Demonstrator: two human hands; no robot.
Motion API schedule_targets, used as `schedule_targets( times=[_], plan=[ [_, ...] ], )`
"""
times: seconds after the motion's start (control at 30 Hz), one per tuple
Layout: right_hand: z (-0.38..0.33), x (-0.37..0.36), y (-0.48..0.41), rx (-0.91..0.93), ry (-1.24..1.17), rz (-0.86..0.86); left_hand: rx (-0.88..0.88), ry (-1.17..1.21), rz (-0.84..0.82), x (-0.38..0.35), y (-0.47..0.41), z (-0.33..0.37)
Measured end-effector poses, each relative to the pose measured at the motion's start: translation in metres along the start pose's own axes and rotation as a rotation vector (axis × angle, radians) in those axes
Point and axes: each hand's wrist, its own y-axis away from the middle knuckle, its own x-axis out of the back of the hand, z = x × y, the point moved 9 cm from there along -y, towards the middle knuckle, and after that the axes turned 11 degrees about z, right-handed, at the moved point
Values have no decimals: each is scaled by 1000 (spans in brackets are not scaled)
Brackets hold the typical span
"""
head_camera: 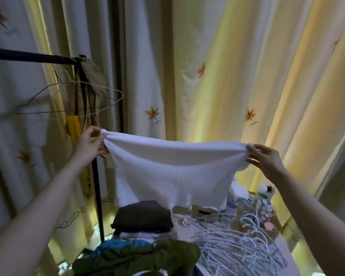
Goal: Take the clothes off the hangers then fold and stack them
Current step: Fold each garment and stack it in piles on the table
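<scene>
Garment, white (171,172): held stretched by top corners, pinched in left hand (90,143) and right hand (267,158); edges best kept level before folding.

1. A garment (173,172) hung spread at twelve o'clock, its top corners pinched by the left hand (92,143) at ten o'clock and the right hand (267,158) at two o'clock.
2. A curtain (207,76) hung behind the garment, across the whole back.
3. A rack bar (28,55) ran in from nine o'clock; bare hangers (68,109) hung near its end, above the left hand.
4. The rack's pole (97,196) stood at eight o'clock, behind the left wrist.
5. A folded stack (143,216) lay at six o'clock, just below the garment's hem.
6. Loose clothes (139,257) lay before that stack, nearest the person.
7. A heap of hangers (237,242) lay at four o'clock, right of the stack.
8. Small clutter (261,196) stood behind the heap, under the right hand.
</scene>
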Motion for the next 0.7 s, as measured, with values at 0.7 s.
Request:
schedule_targets(
  times=[0.7],
  plan=[
    [-51,-39,23,420,707,-345,-181,-572,-266,13,6,3]
  ],
)
